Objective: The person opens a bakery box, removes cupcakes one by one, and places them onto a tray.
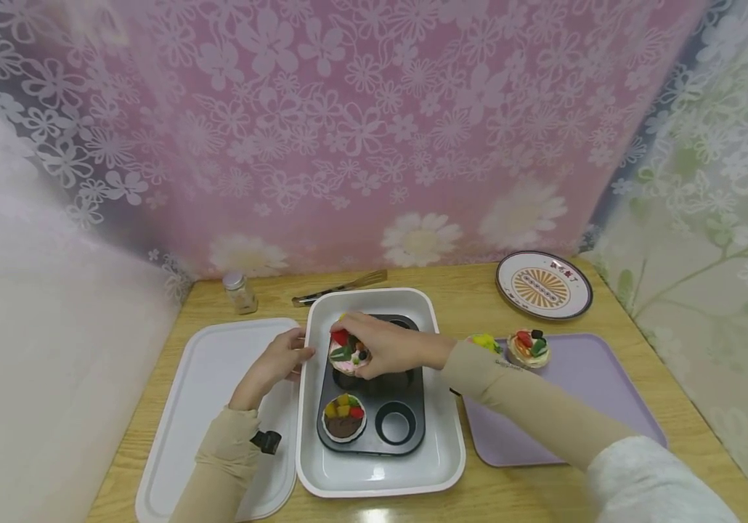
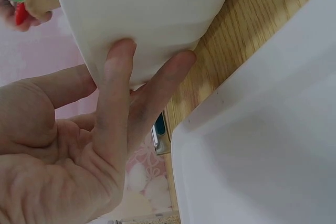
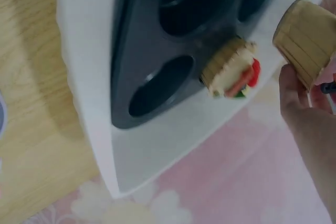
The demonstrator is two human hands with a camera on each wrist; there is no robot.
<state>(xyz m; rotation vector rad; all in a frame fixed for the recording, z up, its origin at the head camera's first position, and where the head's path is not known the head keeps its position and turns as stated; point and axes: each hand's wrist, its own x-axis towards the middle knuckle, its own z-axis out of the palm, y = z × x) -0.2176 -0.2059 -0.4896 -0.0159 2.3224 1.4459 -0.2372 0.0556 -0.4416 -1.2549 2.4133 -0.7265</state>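
My right hand grips a toy cupcake with pale pink cream, red fruit, green leaves and dark berries. It is over the left side of the dark muffin pan. In the right wrist view its brown pleated cup shows tilted. Another cupcake sits in the far-left cavity, mostly hidden in the head view. A chocolate-topped cupcake fills the near-left cavity. My left hand holds the left wall of the deep white tray around the pan, its thumb over the rim and fingers against the outside.
A flat white tray lies at left. On the purple tray at right are a fruit cupcake and a yellow-topped one, partly behind my sleeve. Farther back are a patterned plate, tongs and a small jar.
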